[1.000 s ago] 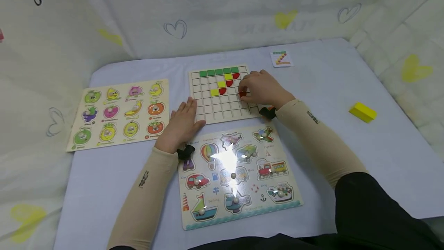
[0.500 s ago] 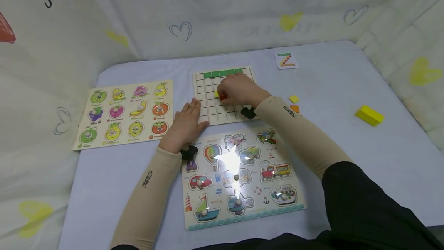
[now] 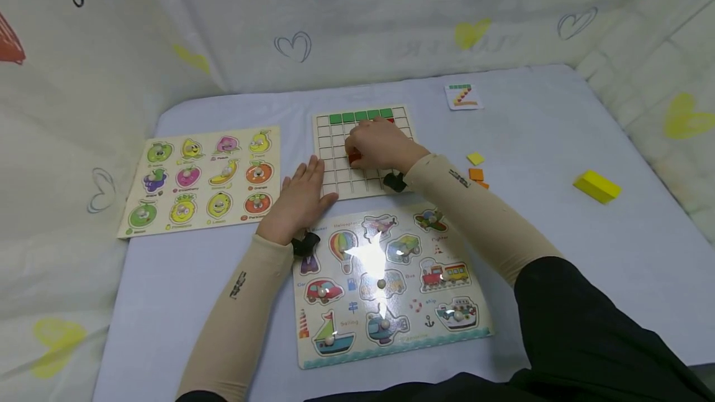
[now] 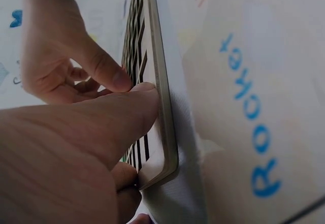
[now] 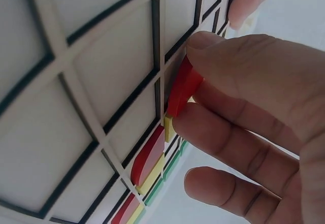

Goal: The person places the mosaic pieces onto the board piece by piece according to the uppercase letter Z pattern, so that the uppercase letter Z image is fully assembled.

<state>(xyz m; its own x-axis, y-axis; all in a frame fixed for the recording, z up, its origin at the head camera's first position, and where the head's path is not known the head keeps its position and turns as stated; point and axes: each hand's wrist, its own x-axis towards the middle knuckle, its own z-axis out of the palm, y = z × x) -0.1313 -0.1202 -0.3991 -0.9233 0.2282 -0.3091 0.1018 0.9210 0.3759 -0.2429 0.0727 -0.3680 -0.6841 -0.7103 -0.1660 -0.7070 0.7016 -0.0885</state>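
A wooden grid board (image 3: 342, 190) lies mid-table, a row of green square tiles (image 3: 361, 116) along its far side. My right hand (image 3: 385, 146) is over it and pinches a red rounded tile (image 5: 184, 89) between thumb and fingers, in the right wrist view. That tile is tilted at a grid cell, close to a yellow tile (image 5: 169, 128). Beyond it another red tile (image 5: 149, 157) lies in the grid. My left hand (image 3: 297, 205) rests on the board's near left corner with fingers extended. In the head view the right hand hides most of the yellow and red tiles.
A fruit puzzle board (image 3: 208, 223) lies left, a vehicle puzzle board (image 3: 419, 343) in front. To the right are a small yellow tile (image 3: 475, 158), orange tiles (image 3: 476, 174) and a yellow block (image 3: 596, 187). A picture card (image 3: 463, 98) lies at the back.
My right hand has moved left across the grid with the red tile and come down beside the yellow tile nearest me. The left hand stays on the board. The head view has shifted slightly.
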